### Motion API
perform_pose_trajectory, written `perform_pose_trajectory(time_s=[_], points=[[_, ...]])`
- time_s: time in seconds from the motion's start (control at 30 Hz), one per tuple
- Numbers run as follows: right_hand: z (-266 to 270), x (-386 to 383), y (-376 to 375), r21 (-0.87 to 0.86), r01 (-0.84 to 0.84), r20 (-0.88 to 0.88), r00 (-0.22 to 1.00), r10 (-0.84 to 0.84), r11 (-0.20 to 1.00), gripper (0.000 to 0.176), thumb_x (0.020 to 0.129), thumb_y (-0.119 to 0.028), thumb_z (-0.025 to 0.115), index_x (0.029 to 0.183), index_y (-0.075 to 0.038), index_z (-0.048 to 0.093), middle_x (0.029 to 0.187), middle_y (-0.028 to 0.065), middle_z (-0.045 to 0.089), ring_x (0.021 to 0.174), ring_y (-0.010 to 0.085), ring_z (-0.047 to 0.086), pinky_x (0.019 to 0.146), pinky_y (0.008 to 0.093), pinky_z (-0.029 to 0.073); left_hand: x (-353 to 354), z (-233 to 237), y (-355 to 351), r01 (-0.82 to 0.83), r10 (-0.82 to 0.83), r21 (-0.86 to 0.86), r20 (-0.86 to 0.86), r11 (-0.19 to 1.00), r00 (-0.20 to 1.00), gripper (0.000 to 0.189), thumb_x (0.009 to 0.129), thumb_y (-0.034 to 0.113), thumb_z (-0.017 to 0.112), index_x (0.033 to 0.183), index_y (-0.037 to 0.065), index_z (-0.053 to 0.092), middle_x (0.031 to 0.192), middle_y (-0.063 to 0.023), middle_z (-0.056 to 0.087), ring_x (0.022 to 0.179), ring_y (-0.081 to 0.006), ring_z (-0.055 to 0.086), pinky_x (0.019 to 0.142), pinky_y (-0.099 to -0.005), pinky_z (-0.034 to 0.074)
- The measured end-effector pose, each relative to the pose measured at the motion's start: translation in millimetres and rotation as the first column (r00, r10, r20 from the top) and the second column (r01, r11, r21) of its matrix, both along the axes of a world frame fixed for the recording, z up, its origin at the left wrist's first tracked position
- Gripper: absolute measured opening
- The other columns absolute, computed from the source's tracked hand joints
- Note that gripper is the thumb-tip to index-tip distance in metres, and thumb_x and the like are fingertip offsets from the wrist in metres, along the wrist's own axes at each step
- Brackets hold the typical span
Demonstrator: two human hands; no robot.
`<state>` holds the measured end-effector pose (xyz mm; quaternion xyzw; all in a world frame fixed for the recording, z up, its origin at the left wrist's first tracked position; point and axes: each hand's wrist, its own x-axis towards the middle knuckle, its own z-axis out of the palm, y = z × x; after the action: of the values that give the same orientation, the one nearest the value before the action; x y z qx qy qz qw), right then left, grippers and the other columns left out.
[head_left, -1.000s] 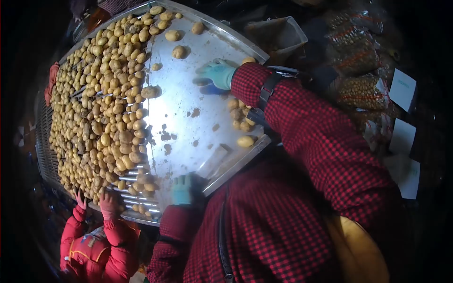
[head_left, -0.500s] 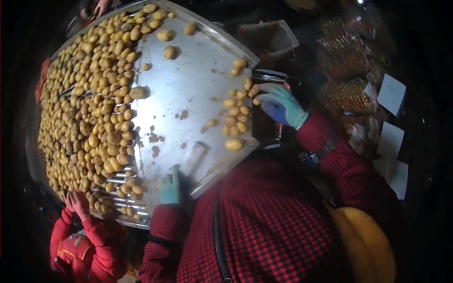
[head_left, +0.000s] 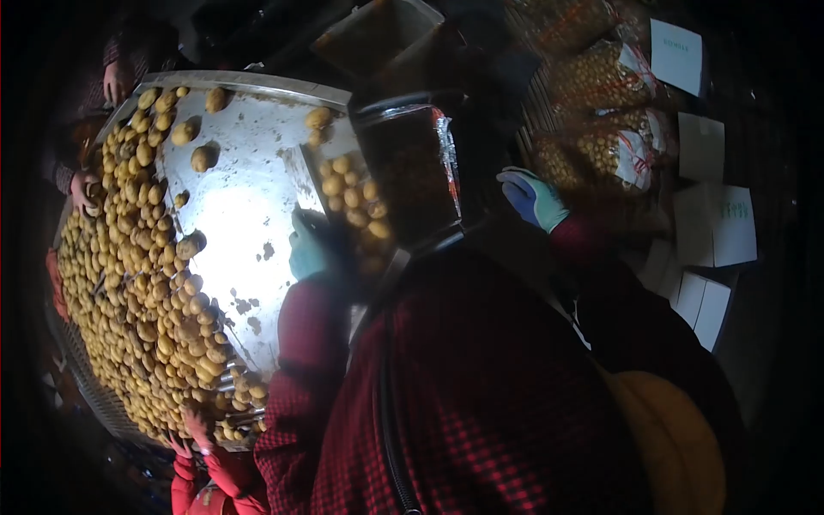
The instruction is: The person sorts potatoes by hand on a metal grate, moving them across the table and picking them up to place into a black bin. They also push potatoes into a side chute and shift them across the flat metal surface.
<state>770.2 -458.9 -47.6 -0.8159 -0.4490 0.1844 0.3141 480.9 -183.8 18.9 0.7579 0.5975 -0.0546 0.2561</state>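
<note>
My left hand (head_left: pixel 311 249), in a teal glove, is closed on a flat grey plate (head_left: pixel 307 178) that stands up from the metal sorting table (head_left: pixel 249 197). Beside the plate, a group of potatoes (head_left: pixel 352 193) lies at the table's right end. My right hand (head_left: pixel 534 202), in a teal and blue glove, hangs in the air right of the table. Its fingers are loosely bent and apart, with nothing visible in them. Between my hands is a dark open container or bag (head_left: pixel 408 163) with a shiny rim (head_left: pixel 448 163); its inside is too dark to make out.
A mass of potatoes (head_left: pixel 146 292) covers the table's left side. Co-workers' hands (head_left: pixel 196 425) and another person's hand (head_left: pixel 84 190) touch its edges. A clear bin (head_left: pixel 378 34) is at the back. Filled bags (head_left: pixel 592 77) and white cards or boxes (head_left: pixel 717 223) stand right.
The view has turned right. My left hand has moved the plate up to the grouped potatoes. My right hand has left the potatoes at the table's end and moved right.
</note>
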Motion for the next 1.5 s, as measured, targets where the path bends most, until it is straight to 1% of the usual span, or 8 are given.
perform_pose_trajectory(time_s=[0.2, 0.27, 0.43, 0.5, 0.83, 0.93, 1.17, 1.5], points=[[-9.3, 5.7, -43.8, -0.084, 0.128, -0.112, 0.984, -0.137, 0.988, 0.024, 0.093, -0.016, 0.065, 0.113, -0.005, 0.07, 0.113, 0.0134, 0.07, 0.108, 0.0281, 0.066, 0.094, 0.0366, 0.051, -6.9, -75.2, 63.3, -0.279, 0.241, 0.056, 0.362, 0.959, 0.9, 0.043, 0.085, 0.041, 0.077, 0.104, 0.013, 0.051, 0.079, -0.0097, 0.065, 0.071, -0.0229, 0.062, 0.068, -0.0398, 0.049], [-4.8, 8.9, -51.7, -0.164, 0.176, -0.17, 0.964, -0.204, 0.971, 0.024, 0.095, -0.013, 0.062, 0.116, -0.003, 0.068, 0.117, 0.013, 0.07, 0.11, 0.0253, 0.066, 0.096, 0.0343, 0.05, 6.1, -45.3, 67.2, -0.193, 0.152, 0.322, 0.148, 0.927, 0.977, 0.037, 0.089, 0.037, 0.074, 0.105, 0.012, 0.053, 0.082, -0.0111, 0.07, 0.07, -0.0235, 0.065, 0.067, -0.0392, 0.051], [-16.6, 11.7, -66.2, -0.067, 0.156, -0.247, 0.954, -0.167, 0.986, 0.025, 0.093, -0.017, 0.065, 0.115, -0.004, 0.069, 0.11, 0.0136, 0.071, 0.105, 0.0286, 0.067, 0.093, 0.037, 0.052, 49.1, 20.5, 66.2, -0.14, 0.148, -0.097, 0.078, 0.985, 0.986, 0.05, 0.083, 0.044, 0.068, 0.114, 0.009, 0.051, 0.1, -0.0193, 0.067, 0.095, -0.0362, 0.068, 0.083, -0.0464, 0.054], [-27.8, 7.8, -66.8, -0.095, 0.098, -0.169, 0.979, -0.113, 0.991, 0.026, 0.093, -0.016, 0.064, 0.116, -0.004, 0.068, 0.111, 0.0137, 0.071, 0.105, 0.029, 0.067, 0.093, 0.0369, 0.052, 66.8, 34.0, 42.4, 0.157, -0.165, -0.088, -0.1, 0.984, 0.981, 0.053, 0.081, 0.039, 0.072, 0.118, 0.011, 0.046, 0.108, -0.02, 0.061, 0.101, -0.0374, 0.064, 0.089, -0.0473, 0.051], [-16.6, -3.8, -43.9, -0.131, 0.118, -0.144, 0.98, -0.137, 0.984, 0.027, 0.093, -0.019, 0.065, 0.114, -0.004, 0.069, 0.111, 0.0144, 0.071, 0.106, 0.0293, 0.068, 0.091, 0.037, 0.052, 39.4, 32.2, 24.1, -0.218, 0.241, -0.199, 0.104, 0.955, 0.965, 0.053, 0.086, 0.049, 0.068, 0.117, 0.013, 0.045, 0.108, -0.0233, 0.062, 0.101, -0.0414, 0.064, 0.087, -0.0527, 0.048], [-11.9, -3.4, -35.2, -0.149, 0.052, -0.113, 0.991, -0.069, 0.988, 0.027, 0.095, -0.018, 0.063, 0.116, -0.002, 0.067, 0.115, 0.016, 0.07, 0.109, 0.029, 0.066, 0.093, 0.0364, 0.051, 22.7, -7.1, 20.5, -0.121, 0.126, -0.041, 0.148, 0.992, 0.981, 0.05, 0.088, 0.05, 0.067, 0.114, 0.013, 0.044, 0.097, -0.022, 0.067, 0.092, -0.038, 0.068, 0.085, -0.0496, 0.049], [21.8, -32.4, 31.7, 0.072, -0.086, -0.035, 0.995, 0.088, 0.994, 0.021, 0.089, -0.01, 0.066, 0.109, -0.002, 0.069, 0.11, 0.0155, 0.069, 0.103, 0.0306, 0.068, 0.091, 0.037, 0.053, 43.0, -20.7, 8.6, 0.226, -0.215, -0.039, 0.189, 0.973, 0.958, 0.103, 0.085, 0.056, 0.067, 0.156, 0.004, 0.013, 0.13, -0.0325, 0.051, 0.115, -0.0457, 0.058, 0.094, -0.052, 0.047], [54.2, -111.5, 162.8, 0.162, -0.364, 0.2, 0.922, 0.33, 0.917, 0.028, 0.091, -0.02, 0.065, 0.115, -0.007, 0.068, 0.125, 0.0175, 0.064, 0.116, 0.0363, 0.06, 0.099, 0.0435, 0.048, -126.6, 9.2, -48.0, 0.13, -0.086, -0.065, 0.463, 0.989, 0.882, 0.048, 0.092, 0.041, 0.063, 0.126, 0.007, 0.06, 0.116, -0.0222, 0.065, 0.101, -0.0347, 0.068, 0.09, -0.0439, 0.053]])
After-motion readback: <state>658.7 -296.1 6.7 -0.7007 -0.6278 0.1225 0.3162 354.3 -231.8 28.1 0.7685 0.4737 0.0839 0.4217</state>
